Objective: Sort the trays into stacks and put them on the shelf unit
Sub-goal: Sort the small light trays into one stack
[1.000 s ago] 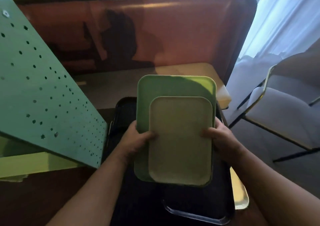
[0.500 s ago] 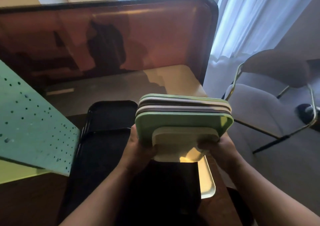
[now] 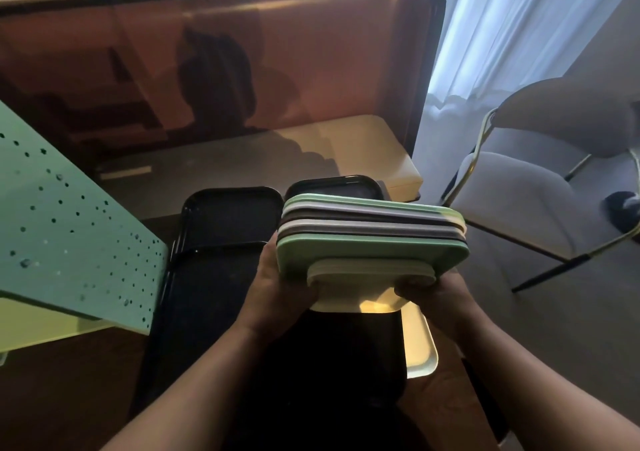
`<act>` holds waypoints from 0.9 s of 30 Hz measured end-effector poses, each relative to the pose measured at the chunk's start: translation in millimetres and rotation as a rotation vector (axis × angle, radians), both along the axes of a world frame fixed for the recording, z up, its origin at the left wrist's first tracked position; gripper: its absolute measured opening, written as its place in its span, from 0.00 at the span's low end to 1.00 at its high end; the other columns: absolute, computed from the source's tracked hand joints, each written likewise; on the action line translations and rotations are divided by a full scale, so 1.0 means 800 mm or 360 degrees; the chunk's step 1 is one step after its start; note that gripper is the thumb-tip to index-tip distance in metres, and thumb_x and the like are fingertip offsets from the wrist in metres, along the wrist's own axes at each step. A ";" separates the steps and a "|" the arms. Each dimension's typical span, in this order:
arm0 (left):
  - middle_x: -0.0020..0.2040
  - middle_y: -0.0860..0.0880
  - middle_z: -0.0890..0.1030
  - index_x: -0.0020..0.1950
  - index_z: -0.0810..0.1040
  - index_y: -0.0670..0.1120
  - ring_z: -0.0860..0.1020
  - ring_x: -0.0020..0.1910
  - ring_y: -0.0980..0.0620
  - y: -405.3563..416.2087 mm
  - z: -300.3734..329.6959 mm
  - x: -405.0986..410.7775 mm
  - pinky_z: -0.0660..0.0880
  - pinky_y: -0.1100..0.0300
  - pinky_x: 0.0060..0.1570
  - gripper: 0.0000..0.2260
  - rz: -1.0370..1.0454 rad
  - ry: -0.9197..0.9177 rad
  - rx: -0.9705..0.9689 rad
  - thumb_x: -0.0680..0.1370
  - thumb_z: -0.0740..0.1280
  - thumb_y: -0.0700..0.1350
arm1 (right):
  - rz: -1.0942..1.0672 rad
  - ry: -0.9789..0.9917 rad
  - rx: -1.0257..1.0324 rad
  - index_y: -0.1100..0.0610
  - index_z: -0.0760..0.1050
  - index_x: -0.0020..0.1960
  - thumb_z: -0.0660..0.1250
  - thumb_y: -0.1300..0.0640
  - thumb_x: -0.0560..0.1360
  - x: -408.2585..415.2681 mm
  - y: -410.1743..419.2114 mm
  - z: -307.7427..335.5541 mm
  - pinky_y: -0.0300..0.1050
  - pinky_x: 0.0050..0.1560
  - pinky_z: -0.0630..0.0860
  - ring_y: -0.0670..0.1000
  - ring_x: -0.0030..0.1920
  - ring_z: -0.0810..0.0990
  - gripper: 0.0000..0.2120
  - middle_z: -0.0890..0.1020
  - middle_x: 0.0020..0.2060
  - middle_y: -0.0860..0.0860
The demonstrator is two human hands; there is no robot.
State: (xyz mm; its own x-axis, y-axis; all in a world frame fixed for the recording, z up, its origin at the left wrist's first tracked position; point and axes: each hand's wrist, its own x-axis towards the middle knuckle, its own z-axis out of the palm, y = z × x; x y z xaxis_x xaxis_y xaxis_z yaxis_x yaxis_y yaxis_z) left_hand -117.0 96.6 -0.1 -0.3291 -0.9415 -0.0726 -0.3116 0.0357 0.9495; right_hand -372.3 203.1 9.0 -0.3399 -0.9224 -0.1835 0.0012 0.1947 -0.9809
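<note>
Item 1: stack of trays (image 3: 372, 239), held in the air above the table, tipped so its near edge faces me. I count green, grey and dark layers with a green one nearest me, and a smaller cream tray (image 3: 360, 286) on the side facing me. I judge the tilt lets me check the edges line up before shelving.

Item 2: left hand (image 3: 280, 288), clamped on the stack's left edge, thumb over the cream tray, fingers hidden behind. Item 3: right hand (image 3: 434, 293), clamped likewise on the right edge. Both are closed on the load; I judge the two-sided hold keeps the loose layers from sliding apart.

Item 4: black trays (image 3: 230, 215), lying flat on the table beneath and beyond the hands, one overlapping another; these look to be the dark sort group, not yet shelved. Item 5: pale tray (image 3: 420, 350), flat on the table, partly under the black ones at the right, apart from the held stack.

Item 6: green perforated panel (image 3: 69, 236), at the left, slanting across my view; probably part of the shelf unit, though I cannot tell for sure. Item 7: large brown tray (image 3: 311, 62), standing upright at the table's far side. Item 8: grey chair (image 3: 540, 187), to the right, well clear.

Status: sorting partly done, held stack mixed in colour and size, none seen on a shelf.
</note>
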 end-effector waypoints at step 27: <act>0.62 0.50 0.79 0.68 0.72 0.51 0.81 0.58 0.54 -0.004 0.023 0.006 0.80 0.48 0.59 0.40 -0.0129 -0.0105 0.0091 0.57 0.78 0.56 | 0.0040 0.0062 -0.0027 0.62 0.78 0.56 0.68 0.78 0.70 0.002 0.010 0.008 0.38 0.42 0.81 0.46 0.45 0.84 0.18 0.83 0.46 0.54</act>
